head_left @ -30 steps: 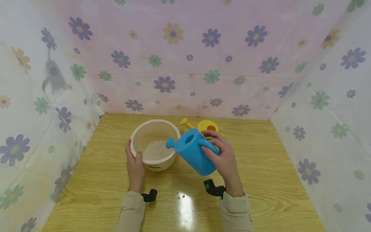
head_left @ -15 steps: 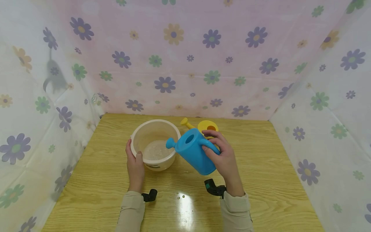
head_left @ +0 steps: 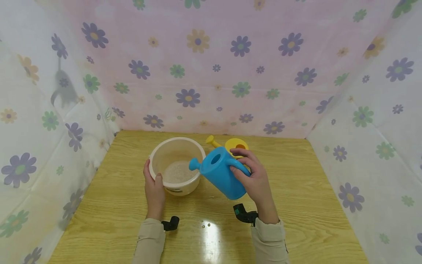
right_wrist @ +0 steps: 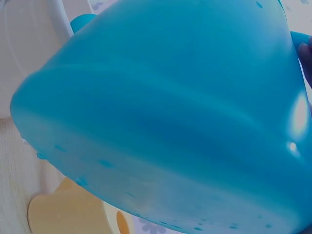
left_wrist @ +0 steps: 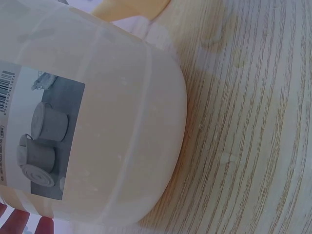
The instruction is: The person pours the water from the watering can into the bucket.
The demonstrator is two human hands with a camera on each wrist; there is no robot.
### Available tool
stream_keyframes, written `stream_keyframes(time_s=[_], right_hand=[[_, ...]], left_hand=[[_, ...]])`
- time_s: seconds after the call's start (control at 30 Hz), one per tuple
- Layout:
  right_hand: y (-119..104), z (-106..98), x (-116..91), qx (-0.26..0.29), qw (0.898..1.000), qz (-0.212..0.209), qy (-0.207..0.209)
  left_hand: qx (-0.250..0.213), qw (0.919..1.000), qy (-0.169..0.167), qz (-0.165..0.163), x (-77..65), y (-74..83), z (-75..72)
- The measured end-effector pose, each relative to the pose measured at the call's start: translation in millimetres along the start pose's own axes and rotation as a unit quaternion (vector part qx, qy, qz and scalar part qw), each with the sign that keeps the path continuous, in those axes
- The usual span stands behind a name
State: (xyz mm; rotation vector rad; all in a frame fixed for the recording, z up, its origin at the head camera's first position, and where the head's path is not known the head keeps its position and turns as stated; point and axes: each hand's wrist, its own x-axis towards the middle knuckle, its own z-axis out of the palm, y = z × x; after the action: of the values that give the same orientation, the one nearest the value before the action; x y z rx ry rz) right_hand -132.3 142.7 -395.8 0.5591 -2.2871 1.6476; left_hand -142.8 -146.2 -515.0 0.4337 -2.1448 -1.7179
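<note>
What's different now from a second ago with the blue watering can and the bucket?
Nothing I can see has moved, and nothing was grabbed or let go. The right hand still holds the blue watering can tilted toward the plastic bucket, the left hand still holds the bucket, and the yellow watering can stayed put.

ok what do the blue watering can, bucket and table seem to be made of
Blue watering can: likely plastic, smooth and fairly glossy, going by its even colour and bright highlight.
Bucket: probably plastic too, satin and perhaps slightly translucent, with faint lighter bands in its smooth wall.
Table: wood-grain surface, shiny where light glares off it; solid wood or printed laminate, I can't tell.
</note>
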Motion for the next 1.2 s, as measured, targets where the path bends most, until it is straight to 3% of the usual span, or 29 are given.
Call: stream_keyframes(time_s=[0.43, 0.67, 0.93, 1.2], right_hand=[[-33, 1, 1, -0.014, 1.0, 0.001, -0.002], [-7, 1, 1, -0.01, 1.0, 0.003, 0.002], [-3, 2, 1, -0.008, 1.0, -0.013, 0.0], [-35, 1, 2, -0.016, 1.0, 0.001, -0.005]], left_hand=[[0.004, 1.0, 0.004, 0.005, 1.4, -1.0, -0.1], [0.001, 1.0, 0.004, 0.005, 1.9, -0.6, 0.3], [-0.001, 1.0, 0.004, 0.002, 1.7, -1.6, 0.4], [-0.005, 1.0, 0.001, 0.002, 1.6, -1.4, -0.2]])
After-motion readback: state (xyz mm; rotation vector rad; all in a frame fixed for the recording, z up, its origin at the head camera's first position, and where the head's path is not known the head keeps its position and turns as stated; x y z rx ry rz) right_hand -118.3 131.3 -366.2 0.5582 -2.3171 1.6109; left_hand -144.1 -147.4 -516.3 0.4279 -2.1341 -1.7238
